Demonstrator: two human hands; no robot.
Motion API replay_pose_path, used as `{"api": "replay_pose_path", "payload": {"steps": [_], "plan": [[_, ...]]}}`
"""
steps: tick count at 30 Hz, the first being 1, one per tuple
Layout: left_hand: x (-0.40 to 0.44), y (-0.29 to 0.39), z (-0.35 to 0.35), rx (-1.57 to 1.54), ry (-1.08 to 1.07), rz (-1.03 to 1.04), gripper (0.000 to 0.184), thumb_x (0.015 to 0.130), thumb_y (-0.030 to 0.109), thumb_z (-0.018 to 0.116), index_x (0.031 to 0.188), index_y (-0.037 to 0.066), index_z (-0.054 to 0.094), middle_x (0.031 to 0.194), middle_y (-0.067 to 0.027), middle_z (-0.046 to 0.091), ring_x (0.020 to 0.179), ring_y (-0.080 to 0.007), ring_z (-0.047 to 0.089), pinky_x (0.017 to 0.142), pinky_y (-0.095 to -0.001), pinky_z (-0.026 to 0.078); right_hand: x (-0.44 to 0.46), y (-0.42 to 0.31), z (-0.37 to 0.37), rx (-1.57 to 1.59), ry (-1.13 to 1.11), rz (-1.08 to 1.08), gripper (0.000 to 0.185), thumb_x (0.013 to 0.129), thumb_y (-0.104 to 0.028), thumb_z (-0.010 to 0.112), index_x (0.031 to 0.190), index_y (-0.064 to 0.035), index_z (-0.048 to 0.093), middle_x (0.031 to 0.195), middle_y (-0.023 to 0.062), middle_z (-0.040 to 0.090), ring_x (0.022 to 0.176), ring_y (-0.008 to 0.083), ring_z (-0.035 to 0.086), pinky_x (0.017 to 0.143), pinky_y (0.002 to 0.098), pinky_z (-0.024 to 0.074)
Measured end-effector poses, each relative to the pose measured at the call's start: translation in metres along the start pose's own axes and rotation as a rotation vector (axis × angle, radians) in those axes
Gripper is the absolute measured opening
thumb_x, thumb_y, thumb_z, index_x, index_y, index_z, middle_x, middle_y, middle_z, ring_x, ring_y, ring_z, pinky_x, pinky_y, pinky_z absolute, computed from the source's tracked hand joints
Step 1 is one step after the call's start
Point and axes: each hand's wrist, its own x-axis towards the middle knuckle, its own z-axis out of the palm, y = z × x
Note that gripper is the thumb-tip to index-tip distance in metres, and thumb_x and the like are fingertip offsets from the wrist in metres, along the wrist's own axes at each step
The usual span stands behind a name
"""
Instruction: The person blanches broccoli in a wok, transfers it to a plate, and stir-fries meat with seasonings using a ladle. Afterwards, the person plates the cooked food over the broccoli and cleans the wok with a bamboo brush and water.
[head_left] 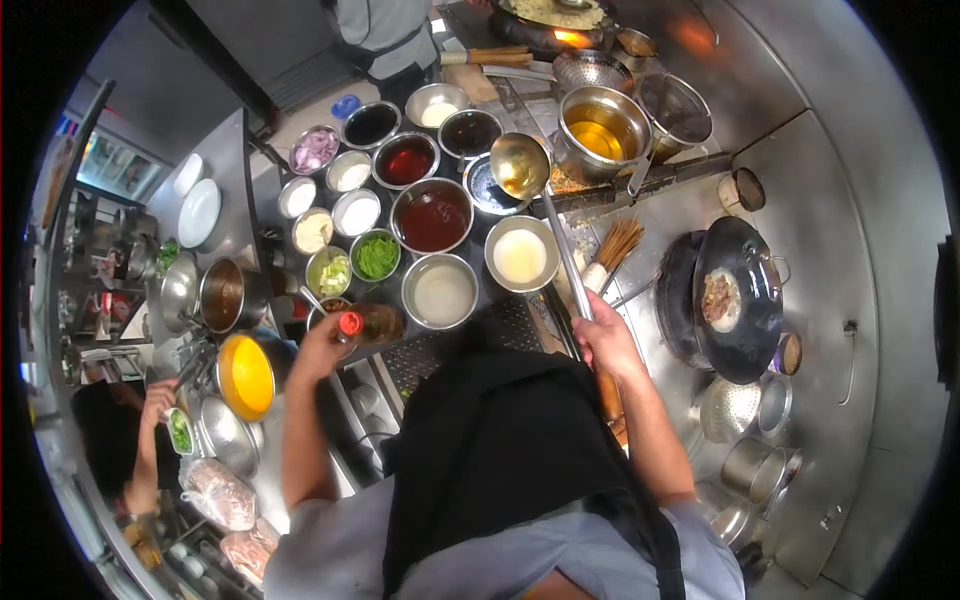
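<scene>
My right hand (608,338) is wrapped round the long handle of a ladle, whose bowl (520,166) holds some yellowish liquid above the sauce bowls. At the left, my left hand (322,350) grips a bottle (378,324) with a red cap; the bottle lies tilted on its side, beside the bowl of whitish liquid (440,291). A black wok (738,300) with a small portion of browned food and a white patch sits on the right, away from both hands.
Metal bowls of sauces (432,216) and chopped ingredients crowd the counter ahead. A pot of yellow oil (600,135) stands beyond, near a bamboo brush (612,245). Strainers and pots line the right. Another person's hand (158,402) holds a dish at far left; a co-worker (385,40) stands ahead.
</scene>
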Motion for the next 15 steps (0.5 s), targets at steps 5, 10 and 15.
{"api": "replay_pose_path", "payload": {"steps": [5, 10, 15], "plan": [[0.063, 0.049, -0.058, 0.288, 0.178, 0.083, 0.038, 0.085, 0.003, 0.070, 0.122, 0.002, 0.062, 0.111, -0.0116, 0.071, 0.101, -0.0220, 0.067, 0.090, -0.0324, 0.051, 0.020, -0.005, 0.023, -0.092, 0.034, 0.046, 0.059, 0.094, -0.001, 0.053, 0.151, -0.0084, 0.038, 0.066, -0.0036, 0.048, 0.045, 0.0061, 0.043, 0.042, 0.0210, 0.0373], [0.118, 0.093, -0.052, 0.283, 0.120, 0.263, 0.035, 0.087, 0.005, 0.068, 0.122, 0.003, 0.063, 0.112, -0.0122, 0.071, 0.099, -0.0236, 0.067, 0.087, -0.0329, 0.052, 0.024, -0.010, 0.036, -0.134, 0.101, 0.090, 0.061, 0.093, -0.002, 0.053, 0.152, -0.0078, 0.037, 0.066, -0.0035, 0.047, 0.046, 0.0059, 0.043, 0.042, 0.0211, 0.0375], [0.155, 0.120, -0.031, 0.237, -0.013, 0.308, 0.031, 0.089, 0.008, 0.067, 0.120, 0.005, 0.064, 0.110, -0.0129, 0.070, 0.097, -0.0220, 0.068, 0.083, -0.0324, 0.052, 0.023, -0.015, 0.045, -0.156, 0.115, 0.106, 0.060, 0.094, -0.002, 0.054, 0.151, -0.0070, 0.037, 0.065, -0.0033, 0.048, 0.046, 0.0064, 0.044, 0.042, 0.0217, 0.0384]]}}
